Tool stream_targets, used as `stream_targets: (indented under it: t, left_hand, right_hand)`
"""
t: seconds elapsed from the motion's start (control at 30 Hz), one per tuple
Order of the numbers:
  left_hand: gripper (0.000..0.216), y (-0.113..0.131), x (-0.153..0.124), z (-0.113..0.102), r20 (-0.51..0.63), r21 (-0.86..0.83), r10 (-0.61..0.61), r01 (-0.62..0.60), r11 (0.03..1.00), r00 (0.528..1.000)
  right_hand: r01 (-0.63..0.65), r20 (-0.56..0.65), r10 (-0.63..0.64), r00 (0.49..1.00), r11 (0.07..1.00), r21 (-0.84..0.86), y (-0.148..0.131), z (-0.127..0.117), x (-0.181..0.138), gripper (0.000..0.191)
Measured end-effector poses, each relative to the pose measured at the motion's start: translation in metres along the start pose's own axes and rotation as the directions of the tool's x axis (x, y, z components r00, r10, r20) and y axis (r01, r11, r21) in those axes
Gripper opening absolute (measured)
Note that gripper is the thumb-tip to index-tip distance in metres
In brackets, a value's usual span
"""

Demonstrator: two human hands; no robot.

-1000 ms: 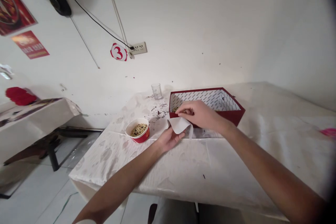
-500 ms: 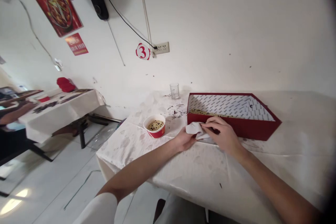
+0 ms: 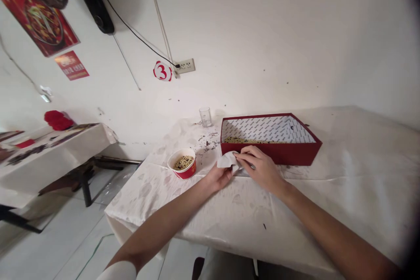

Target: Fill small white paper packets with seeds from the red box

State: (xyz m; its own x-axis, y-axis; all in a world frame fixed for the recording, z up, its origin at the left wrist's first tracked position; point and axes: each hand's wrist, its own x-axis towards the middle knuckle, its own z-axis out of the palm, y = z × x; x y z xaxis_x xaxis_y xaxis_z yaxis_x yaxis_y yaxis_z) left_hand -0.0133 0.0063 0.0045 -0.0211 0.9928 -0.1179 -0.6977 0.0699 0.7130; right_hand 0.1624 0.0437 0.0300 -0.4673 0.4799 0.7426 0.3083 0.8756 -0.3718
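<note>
Both hands meet at a crumpled white tissue or sheet of paper (image 3: 227, 160) in front of the dark red box (image 3: 292, 154). My left hand (image 3: 220, 176) grips it from below on the left. On the right side, my right hand (image 3: 259, 164) pinches its edge between thumb and fingers; whether anything lies inside the folds is hidden. The box has a white patterned lining and holds a layer of small pale and dark beads or grains (image 3: 241, 140). Left of my hands stands a red and white paper bowl (image 3: 184, 175) with similar pieces inside.
A clear glass (image 3: 205, 117) stands by the wall, with dark bits (image 3: 207, 143) scattered before it. One dark sliver (image 3: 264, 226) lies near the front of the cloth-covered table (image 3: 229, 223). Another table (image 3: 49, 157) with a red object (image 3: 58, 120) is at left.
The camera view has swung to the right, so everything sits further left in the picture. Both hands still hold the white tissue or paper, with little visible change in grip.
</note>
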Motion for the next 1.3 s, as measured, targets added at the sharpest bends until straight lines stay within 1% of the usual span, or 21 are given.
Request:
stream_targets:
  t: [0.07,0.13,0.23,0.33,0.4,0.5,0.57,0.63,0.7,0.8,0.93,1.07,1.13,1.23,1.3]
  left_hand:
    - [0.018,0.001,0.0,0.0,0.0,-0.003,0.01,-0.01,1.0,1.0]
    - [0.02,0.002,0.0,-0.001,0.016,0.003,0.006,-0.006,1.0,1.0]
    - [0.027,0.004,-0.001,-0.001,0.046,0.019,-0.021,0.02,1.0,0.999]
    - [0.033,0.008,-0.004,0.001,0.08,0.041,-0.056,0.052,0.998,0.995]
    - [0.031,0.011,-0.005,0.003,0.12,0.053,-0.059,0.053,0.997,0.991]
    - [0.024,0.014,-0.007,0.007,0.166,0.049,-0.064,0.056,0.997,0.984]
    - [0.019,0.014,-0.008,0.009,0.165,0.043,-0.071,0.065,0.997,0.984]
    - [0.015,0.013,-0.01,0.01,0.14,0.035,-0.061,0.056,0.998,0.988]
    - [0.018,0.012,-0.011,0.013,0.105,0.019,-0.034,0.032,0.999,0.994]
    - [0.028,0.01,-0.012,0.015,0.077,0.005,-0.017,0.017,1.0,0.997]
    - [0.027,0.007,-0.014,0.015,0.091,0.011,-0.083,0.082,0.997,0.992]
    - [0.015,0.002,-0.015,0.009,0.083,-0.016,-0.158,0.16,0.987,0.984]
    - [0.011,-0.001,-0.015,0.007,0.106,-0.009,-0.2,0.202,0.979,0.974]
    - [0.016,-0.006,-0.017,0.006,0.145,0.019,-0.229,0.228,0.973,0.963]
    - [0.021,-0.009,-0.02,0.007,0.119,0.023,-0.21,0.209,0.978,0.97]
  right_hand:
    - [-0.049,-0.006,0.049,0.999,0.996,0.08,-0.004,0.001,0.0,0.027]
    - [-0.131,-0.02,0.138,0.99,0.97,0.207,-0.007,0.003,0.001,0.024]
    - [-0.274,-0.021,0.304,0.952,0.885,0.377,-0.01,0.005,0.003,0.018]
    - [-0.362,-0.002,0.417,0.909,0.792,0.491,-0.011,0.006,0.005,0.018]
    - [-0.383,0.034,0.445,0.895,0.727,0.569,-0.012,0.007,0.004,0.022]
    - [-0.38,0.101,0.422,0.901,0.654,0.654,-0.014,0.009,0.002,0.025]
    - [-0.361,0.107,0.396,0.912,0.653,0.666,-0.018,0.009,0.0,0.024]
    - [-0.337,0.084,0.376,0.923,0.681,0.65,-0.022,0.009,-0.002,0.021]
    - [-0.31,0.046,0.365,0.93,0.708,0.635,-0.025,0.009,-0.003,0.019]
    - [-0.291,0.016,0.367,0.93,0.71,0.641,-0.029,0.009,-0.004,0.022]
    - [-0.295,0.027,0.366,0.93,0.7,0.65,-0.03,0.008,-0.005,0.02]
    - [-0.325,0.061,0.373,0.926,0.703,0.632,-0.031,0.008,-0.009,0.015]
    - [-0.344,0.079,0.382,0.921,0.701,0.625,-0.031,0.008,-0.012,0.014]
    - [-0.382,0.097,0.42,0.902,0.676,0.631,-0.028,0.01,-0.016,0.013]
    - [-0.415,0.1,0.464,0.88,0.649,0.638,-0.025,0.013,-0.018,0.014]
